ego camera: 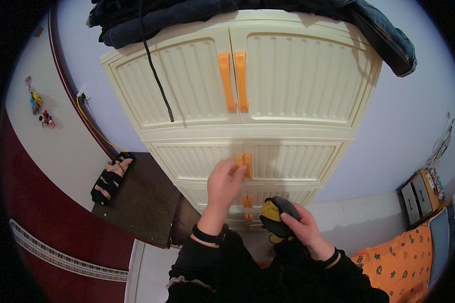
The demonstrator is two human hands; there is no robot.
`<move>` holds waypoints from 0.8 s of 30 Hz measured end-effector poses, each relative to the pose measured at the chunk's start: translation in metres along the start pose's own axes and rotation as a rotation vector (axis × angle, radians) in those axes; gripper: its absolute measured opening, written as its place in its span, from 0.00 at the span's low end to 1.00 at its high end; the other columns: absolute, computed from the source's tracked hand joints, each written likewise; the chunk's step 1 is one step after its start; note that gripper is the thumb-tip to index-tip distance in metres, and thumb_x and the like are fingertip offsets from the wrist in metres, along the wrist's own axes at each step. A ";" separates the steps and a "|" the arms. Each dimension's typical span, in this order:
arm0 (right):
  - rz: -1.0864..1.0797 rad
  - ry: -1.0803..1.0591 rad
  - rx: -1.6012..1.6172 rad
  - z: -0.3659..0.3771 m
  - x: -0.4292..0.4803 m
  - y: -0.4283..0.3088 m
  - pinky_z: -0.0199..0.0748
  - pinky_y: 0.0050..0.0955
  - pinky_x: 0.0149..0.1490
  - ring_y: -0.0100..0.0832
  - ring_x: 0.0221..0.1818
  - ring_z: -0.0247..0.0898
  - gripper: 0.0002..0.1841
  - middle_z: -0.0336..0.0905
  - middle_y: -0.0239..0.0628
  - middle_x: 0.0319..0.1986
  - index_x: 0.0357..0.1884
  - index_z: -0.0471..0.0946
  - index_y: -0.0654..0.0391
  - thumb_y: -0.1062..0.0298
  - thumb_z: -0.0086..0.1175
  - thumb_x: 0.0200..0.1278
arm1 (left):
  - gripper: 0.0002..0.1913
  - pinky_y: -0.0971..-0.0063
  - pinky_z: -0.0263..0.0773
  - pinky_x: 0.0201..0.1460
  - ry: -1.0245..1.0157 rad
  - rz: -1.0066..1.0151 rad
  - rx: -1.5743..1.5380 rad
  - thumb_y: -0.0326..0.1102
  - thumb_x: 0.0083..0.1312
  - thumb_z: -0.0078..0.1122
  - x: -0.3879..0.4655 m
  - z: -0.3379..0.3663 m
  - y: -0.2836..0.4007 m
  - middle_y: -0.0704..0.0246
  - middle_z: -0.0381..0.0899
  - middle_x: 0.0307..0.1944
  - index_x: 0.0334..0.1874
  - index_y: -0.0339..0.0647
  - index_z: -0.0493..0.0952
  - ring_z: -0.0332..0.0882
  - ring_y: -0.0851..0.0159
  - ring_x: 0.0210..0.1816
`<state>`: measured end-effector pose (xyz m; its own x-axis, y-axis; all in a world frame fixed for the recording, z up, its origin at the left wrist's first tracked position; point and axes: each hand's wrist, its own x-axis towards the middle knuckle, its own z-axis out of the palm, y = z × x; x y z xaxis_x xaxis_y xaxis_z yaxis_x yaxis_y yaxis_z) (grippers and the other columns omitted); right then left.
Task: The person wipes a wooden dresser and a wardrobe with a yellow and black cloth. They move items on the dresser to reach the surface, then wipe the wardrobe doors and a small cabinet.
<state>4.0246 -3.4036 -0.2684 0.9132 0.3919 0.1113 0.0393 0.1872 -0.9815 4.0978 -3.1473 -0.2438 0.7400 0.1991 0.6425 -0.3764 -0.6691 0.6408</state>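
Before me stands a cream plastic cabinet (246,131) with ribbed double doors and orange handles, all its doors closed. My left hand (224,183) is at the left orange handle (239,162) of the second pair of doors, its fingers curled over it. The right handle (248,166) of that pair is just beside the fingertips. In my right hand (305,227), lower and to the right, is a bundled grey and yellow cloth item (280,216), pinched between thumb and fingers. The fingers behind it are partly hidden.
Dark folded clothes (170,19) lie on the cabinet top, a trouser leg (383,38) overhanging at right. A black cord (155,72) dangles before the upper left door. A dark ledge (144,197) holds a black and pink bundle (112,180). At right are a small drawer unit (419,199) and orange bedding (396,261).
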 end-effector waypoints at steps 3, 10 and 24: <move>-0.111 0.008 -0.194 0.002 0.010 -0.006 0.75 0.30 0.54 0.29 0.48 0.77 0.16 0.82 0.34 0.44 0.59 0.80 0.62 0.64 0.61 0.76 | 0.12 0.64 0.76 0.38 0.012 -0.016 -0.045 0.36 0.68 0.72 -0.001 0.001 0.004 0.60 0.80 0.34 0.41 0.36 0.78 0.80 0.53 0.34; -0.467 0.022 -0.635 0.010 0.057 -0.023 0.74 0.35 0.54 0.40 0.47 0.77 0.12 0.79 0.43 0.40 0.47 0.80 0.63 0.65 0.64 0.71 | 0.15 0.70 0.78 0.42 0.024 -0.232 -0.265 0.36 0.71 0.71 -0.004 0.005 0.007 0.63 0.81 0.36 0.48 0.37 0.75 0.81 0.64 0.37; -0.393 0.162 -0.556 0.058 0.123 0.001 0.75 0.33 0.40 0.34 0.32 0.78 0.09 0.83 0.41 0.30 0.43 0.82 0.63 0.67 0.65 0.69 | 0.09 0.79 0.79 0.44 -0.027 -0.181 -0.450 0.25 0.75 0.64 -0.033 -0.018 0.003 0.70 0.82 0.41 0.52 0.35 0.75 0.81 0.74 0.40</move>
<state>4.1139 -3.3031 -0.2468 0.8362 0.2423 0.4920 0.5411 -0.2179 -0.8123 4.0625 -3.1434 -0.2551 0.8277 0.2608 0.4969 -0.4399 -0.2482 0.8630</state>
